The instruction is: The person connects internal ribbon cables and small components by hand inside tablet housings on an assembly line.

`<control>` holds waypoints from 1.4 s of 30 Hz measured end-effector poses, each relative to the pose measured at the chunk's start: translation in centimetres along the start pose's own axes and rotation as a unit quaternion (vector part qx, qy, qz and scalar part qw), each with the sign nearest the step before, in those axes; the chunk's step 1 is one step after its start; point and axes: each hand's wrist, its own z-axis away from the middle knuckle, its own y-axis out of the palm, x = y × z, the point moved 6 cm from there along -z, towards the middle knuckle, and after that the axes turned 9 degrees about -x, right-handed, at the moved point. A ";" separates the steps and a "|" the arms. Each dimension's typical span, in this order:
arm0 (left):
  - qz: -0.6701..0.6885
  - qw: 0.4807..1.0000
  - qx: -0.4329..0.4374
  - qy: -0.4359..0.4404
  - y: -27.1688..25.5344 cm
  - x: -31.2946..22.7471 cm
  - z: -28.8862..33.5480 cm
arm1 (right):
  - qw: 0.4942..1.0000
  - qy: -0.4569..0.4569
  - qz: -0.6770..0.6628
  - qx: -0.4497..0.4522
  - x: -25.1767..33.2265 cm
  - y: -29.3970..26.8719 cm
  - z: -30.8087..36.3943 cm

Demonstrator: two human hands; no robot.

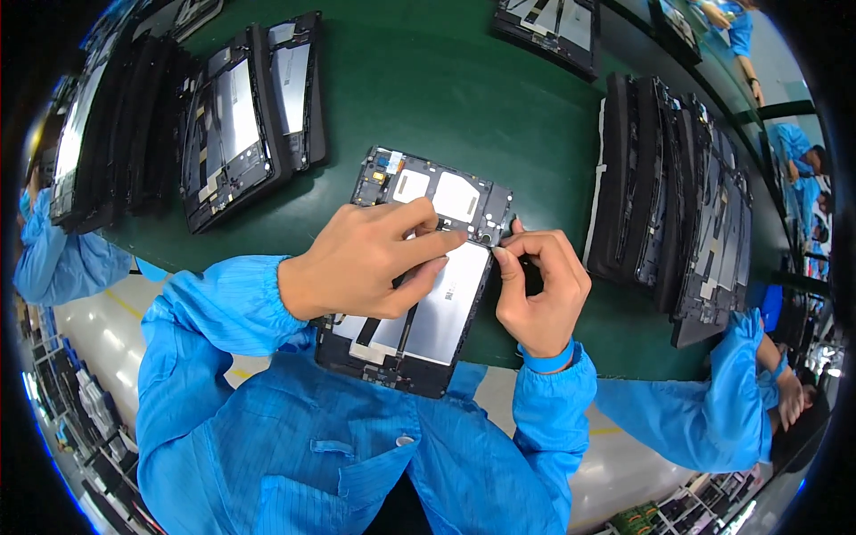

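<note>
An opened tablet (428, 330) lies tilted at the table's near edge, its circuit board, white plates and silver inner panel showing. My left hand (374, 259) rests across its middle, fingers apart and reaching toward the board's right side. The fingertips touch down near small parts there. At the tablet's right edge, my right hand (544, 290) pinches thumb and forefinger together beside the board. Whatever is between those fingertips is too small to make out. A blue band circles the right wrist.
Opened tablets stand in a leaning row (669, 196) at the right. More dark tablets (227, 134) lean at the left, and another tablet (553, 31) lies at the far edge of the green table (428, 98). Co-workers' blue sleeves (695, 419) show at both sides.
</note>
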 end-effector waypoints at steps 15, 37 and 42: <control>-0.019 0.999 0.008 0.034 0.4 -0.1 -0.4 | 1.000 -0.017 0.021 0.008 0.3 0.2 -0.1; -0.005 0.986 -0.014 0.168 0.6 -0.1 -1.7 | 0.980 -0.177 0.088 0.012 2.1 2.2 -3.2; -0.017 0.983 0.000 0.184 0.6 0.2 -1.3 | 0.983 -0.151 0.076 0.067 1.4 3.0 -4.1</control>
